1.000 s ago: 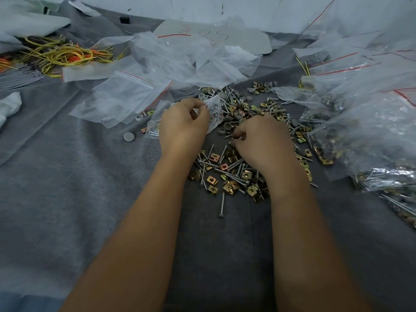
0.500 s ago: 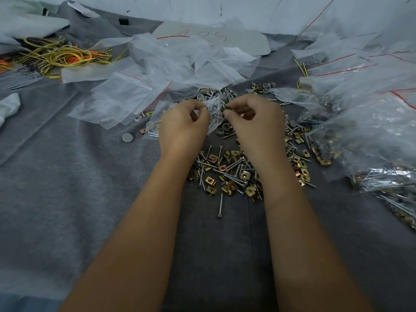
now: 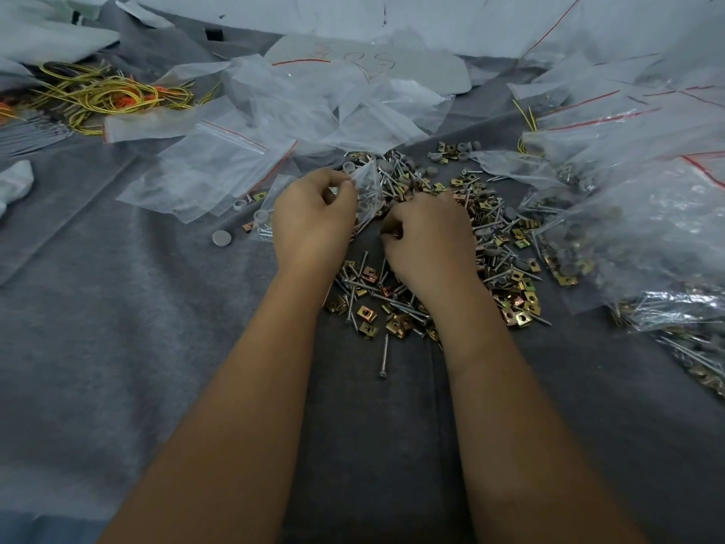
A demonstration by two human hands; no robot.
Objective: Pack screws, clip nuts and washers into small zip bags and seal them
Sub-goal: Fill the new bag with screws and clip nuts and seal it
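A small zip bag (image 3: 368,190), already holding screws, stood at the far edge of the hardware pile (image 3: 431,268) on the grey cloth (image 3: 117,347). The left hand (image 3: 314,217) pinched the bag's mouth between thumb and fingers. The right hand (image 3: 427,237) lay on the pile, fingers curled around small parts that could not be identified. Empty bags (image 3: 219,170) lay left; filled bags (image 3: 647,229) lay right.

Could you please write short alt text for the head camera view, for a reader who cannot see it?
A person's left hand pinches a small clear zip bag holding screws, while the right hand reaches, fingers curled, into a loose pile of silver screws and brass-coloured clip nuts on grey felt cloth, with empty clear bags behind.
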